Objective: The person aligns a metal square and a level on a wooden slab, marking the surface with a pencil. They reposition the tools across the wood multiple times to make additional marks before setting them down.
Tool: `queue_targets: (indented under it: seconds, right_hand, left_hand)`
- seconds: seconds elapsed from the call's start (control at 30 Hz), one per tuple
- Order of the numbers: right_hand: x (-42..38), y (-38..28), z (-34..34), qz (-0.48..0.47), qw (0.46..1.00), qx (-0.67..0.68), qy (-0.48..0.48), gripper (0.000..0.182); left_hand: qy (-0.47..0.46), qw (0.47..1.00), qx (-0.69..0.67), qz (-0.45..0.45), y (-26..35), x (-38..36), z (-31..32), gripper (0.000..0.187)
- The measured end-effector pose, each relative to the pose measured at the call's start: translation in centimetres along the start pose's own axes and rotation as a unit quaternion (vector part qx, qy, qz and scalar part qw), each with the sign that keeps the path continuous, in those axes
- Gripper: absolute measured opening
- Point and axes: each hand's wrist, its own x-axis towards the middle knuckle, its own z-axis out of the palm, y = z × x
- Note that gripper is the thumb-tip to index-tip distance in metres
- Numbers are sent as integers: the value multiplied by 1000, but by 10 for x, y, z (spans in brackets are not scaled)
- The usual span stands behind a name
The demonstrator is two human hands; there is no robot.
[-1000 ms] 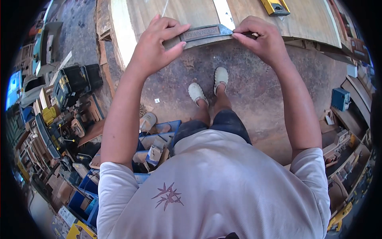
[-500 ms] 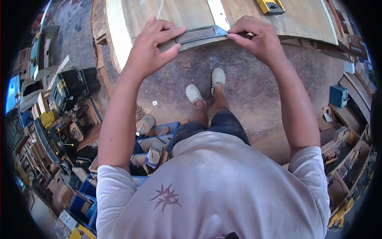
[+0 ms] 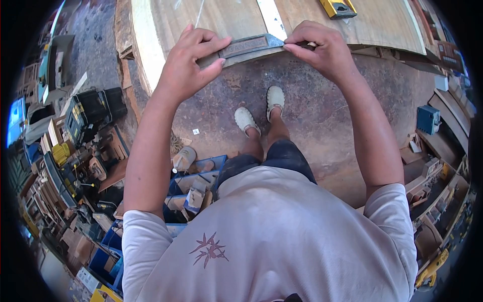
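Observation:
A metal try square (image 3: 247,46) lies against the near edge of a wide wooden slab (image 3: 226,17), its steel blade (image 3: 270,17) running up across the wood. My left hand (image 3: 188,60) grips the square's dark stock at its left end. Just to the right of the stock, my right hand (image 3: 322,48) pinches a small thin thing, mostly hidden by the fingers, against the slab's edge.
A yellow tool (image 3: 338,7) rests on the slab further back. My feet in pale shoes (image 3: 261,110) stand on the dirt floor. Blue crates (image 3: 193,178) and black tool cases (image 3: 90,113) crowd the left side; shelves and a blue box (image 3: 428,120) stand at right.
Both hands and the square sit slightly higher and further left in the view than a second ago; the grips look the same.

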Motion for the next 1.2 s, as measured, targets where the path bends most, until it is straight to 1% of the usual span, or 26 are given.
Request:
queue_targets:
  seconds: [0.13, 0.2, 0.23, 0.27, 0.3, 0.33, 0.37, 0.4, 0.43, 0.47, 0.5, 0.53, 0.57, 0.6, 0.63, 0.67, 0.7, 0.73, 0.8, 0.83, 0.87, 0.93, 0.97, 1.07, 1.13, 1.2]
  right_hand:
    - [-2, -3, -4, -7, 1000, 8, 7, 17]
    - [-3, -15, -17, 52, 997, 47, 36, 26]
    - [-5, -12, -23, 48, 994, 64, 70, 39]
    - [-3, -11, -31, 43, 994, 58, 77, 39]
    - [0, -11, -40, 72, 984, -11, 160, 42]
    - [2, -11, -50, 100, 961, -80, 243, 45]
    - [7, -1, -59, 88, 950, -141, 264, 69]
    - [14, 9, -62, 86, 947, -143, 276, 69]
    - [22, 18, -63, 157, 937, -205, 234, 80]
    - [25, 26, -68, 228, 918, -263, 190, 92]
    - [33, 19, -72, 300, 916, -245, 106, 106]
    - [37, 16, -73, 298, 917, -256, 68, 103]
    - [43, 16, -72, 312, 917, -245, 32, 96]
    - [47, 18, -70, 324, 916, -235, -6, 90]
    - [45, 22, -68, 324, 917, -234, 2, 90]
    - [44, 26, -64, 311, 922, -232, 15, 83]
    - [45, 29, -62, 297, 926, -231, 28, 75]
    - [45, 25, -63, 294, 927, -229, 34, 75]
    - [37, 14, -58, 300, 930, -211, 29, 68]
    - [31, 7, -53, 296, 930, -216, 37, 68]
    - [24, -1, -50, 307, 929, -204, 28, 68]
    - [4, -14, -40, 267, 939, -208, 52, 67]
    - [-6, -20, -36, 262, 944, -190, 61, 66]
    - [-23, -42, -31, 260, 949, -164, 75, 64]
    - [-28, -55, -28, 280, 949, -140, 41, 64]
    - [-31, -62, -23, 294, 945, -135, 38, 65]
  left_hand:
    - [-1, 1000, -2, 3, 1, 0, -1, 43]
    - [2, 1000, -4, 13, 2, 1, -2, 45]
    - [2, 1000, -2, 8, 3, 0, -2, 46]
    - [2, 1000, 0, 2, 4, 0, -2, 47]
    - [-11, 1000, 9, -3, 4, -1, -4, 51]
    - [-8, 1000, 14, 7, 7, 0, -5, 51]
    - [3, 999, -36, -16, 10, 2, -8, 52]
    - [12, 996, -85, -36, 13, 2, -10, 54]
    - [26, 993, -105, -51, 12, 2, -10, 56]
    - [26, 994, -98, -38, 9, 6, -9, 56]
    - [54, 995, -80, -36, 5, 12, -9, 55]
    - [83, 994, -61, -36, 3, 18, -10, 54]
    - [76, 994, -52, -51, 0, 26, -11, 53]
    - [77, 995, -48, -43, -2, 38, -12, 53]
    - [80, 996, -24, -33, -4, 53, -11, 53]
    - [82, 996, 1, -23, -6, 67, -10, 53]
    - [74, 997, 5, -20, -11, 81, -8, 58]
    - [76, 997, 10, -16, -16, 95, -5, 58]
    - [39, 998, 48, -5, -21, 118, 3, 63]
    - [14, 997, 69, -2, -19, 126, 5, 73]
    - [15, 997, 74, 0, -16, 132, 7, 73]
    - [8, 998, 61, -9, -15, 138, 12, 82]
    - [3, 998, 60, -21, -15, 138, 13, 91]
    - [-13, 998, 53, -27, -20, 137, 10, 94]
    - [-27, 998, 48, -30, -19, 136, 7, 98]
    - [-73, 993, 89, -4, -17, 135, 5, 100]
